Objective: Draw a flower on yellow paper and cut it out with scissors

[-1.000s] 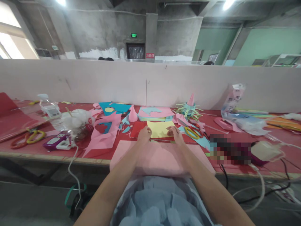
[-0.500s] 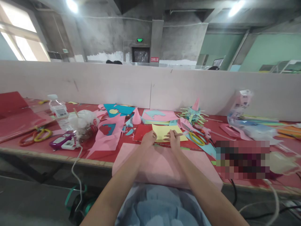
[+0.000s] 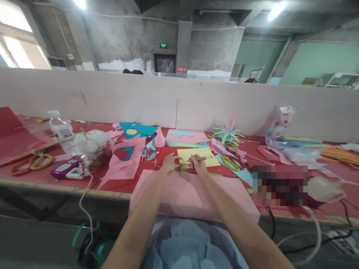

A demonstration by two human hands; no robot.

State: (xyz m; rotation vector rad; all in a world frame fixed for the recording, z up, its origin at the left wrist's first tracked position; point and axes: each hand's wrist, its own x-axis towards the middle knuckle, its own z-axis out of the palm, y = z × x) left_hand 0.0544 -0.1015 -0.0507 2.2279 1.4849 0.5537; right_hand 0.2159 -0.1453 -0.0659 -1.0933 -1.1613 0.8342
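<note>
A yellow sheet of paper point(image 3: 214, 161) lies in front of me, partly over a red sheet point(image 3: 160, 158). My left hand point(image 3: 169, 163) rests at the yellow sheet's left edge, fingers stretched out over the paper. Over the sheet's near part, my right hand point(image 3: 199, 165) is closed round a pencil point(image 3: 208, 158), its tip pointing left towards the left hand. Whether the tip touches the paper is too small to tell. Between me and the sheets a large pink sheet point(image 3: 193, 194) hangs over the table edge under my forearms.
Yellow-handled scissors point(image 3: 230, 163) lie right of the paper. Behind stand a pink paper cone point(image 3: 159, 138) and a spiky paper piece point(image 3: 226, 136). Cut pink paper point(image 3: 134, 160), a purple device point(image 3: 66, 168), more scissors point(image 3: 42, 161) and a bottle point(image 3: 62, 129) are at left.
My left hand has loosened from curled fingers to outstretched ones on the paper. The right hand keeps the pencil, now lower and closer to the left hand. The view has shifted slightly.
</note>
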